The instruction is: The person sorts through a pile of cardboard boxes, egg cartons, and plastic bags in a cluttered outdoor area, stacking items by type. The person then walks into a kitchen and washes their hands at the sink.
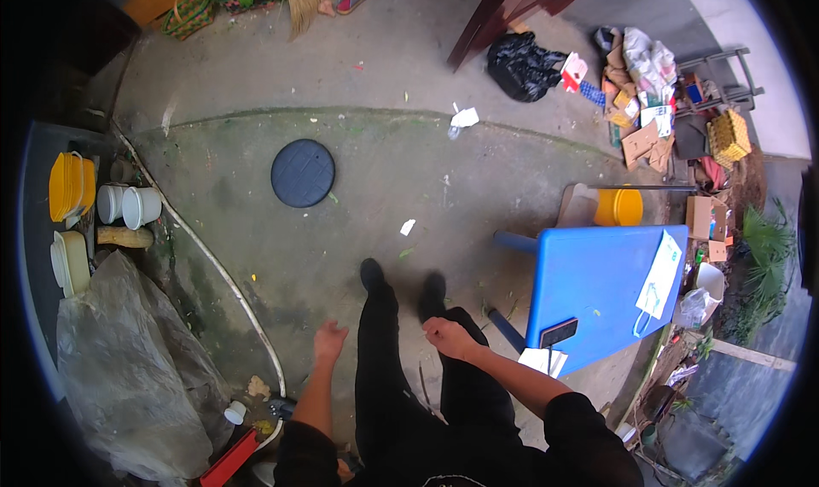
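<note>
My left hand (330, 341) hangs over the concrete floor to the left of my legs. Its fingers are loosely bent, the thumb stands apart, and I see nothing in it. In front of my right thigh is my right hand (450, 336), its fingers curled inward; whether they pinch something small cannot be made out. To its right stands a blue plastic table (595, 282). A smartphone (558, 333) on a stand and some white paper (536, 361) are at the table's near left corner. A white printed bag (659, 276) lies toward its right edge.
A round black cover (302, 173) lies on the floor ahead. A pale hose (211, 256) curves along the left, beside plastic buckets (142, 208) and a grey plastic sheet (128, 372). Far right are flattened cardboard (643, 142) and a black plastic bag (521, 67).
</note>
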A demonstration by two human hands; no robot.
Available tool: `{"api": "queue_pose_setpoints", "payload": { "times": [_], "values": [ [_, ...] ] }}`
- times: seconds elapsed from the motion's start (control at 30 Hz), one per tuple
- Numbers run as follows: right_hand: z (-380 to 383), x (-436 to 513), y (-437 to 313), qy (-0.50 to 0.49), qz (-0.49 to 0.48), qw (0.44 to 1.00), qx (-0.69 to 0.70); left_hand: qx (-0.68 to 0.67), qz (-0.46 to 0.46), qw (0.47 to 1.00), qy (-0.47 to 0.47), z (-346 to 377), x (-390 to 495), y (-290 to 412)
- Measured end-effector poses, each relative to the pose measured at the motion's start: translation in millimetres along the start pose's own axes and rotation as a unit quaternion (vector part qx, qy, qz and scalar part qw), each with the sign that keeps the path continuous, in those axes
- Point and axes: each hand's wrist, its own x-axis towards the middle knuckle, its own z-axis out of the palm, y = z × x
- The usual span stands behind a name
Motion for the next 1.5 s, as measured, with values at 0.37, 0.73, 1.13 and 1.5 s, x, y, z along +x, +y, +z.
{"api": "queue_pose_setpoints", "payload": {
  "times": [0.37, 0.73, 1.13, 1.5],
  "values": [
    [36, 171, 105, 0.097, 0.208, 0.935, 0.27, 0.206, 0.187, 0.953, -0.121, 193, 277, 150],
    [-64, 213, 126, 0.08, 0.285, 0.815, 0.498, 0.4, 0.504, 0.764, -0.047, 339, 422, 93],
    [-128, 238, 147, 0.11, 0.247, 0.831, 0.485, 0.096, 0.439, 0.888, 0.097, 334, 530, 535],
    [-110, 232, 183, 0.269, 0.25, 0.869, 0.331, 0.257, 0.4, 0.88, -0.003, 345, 444, 403]
  ]
}}
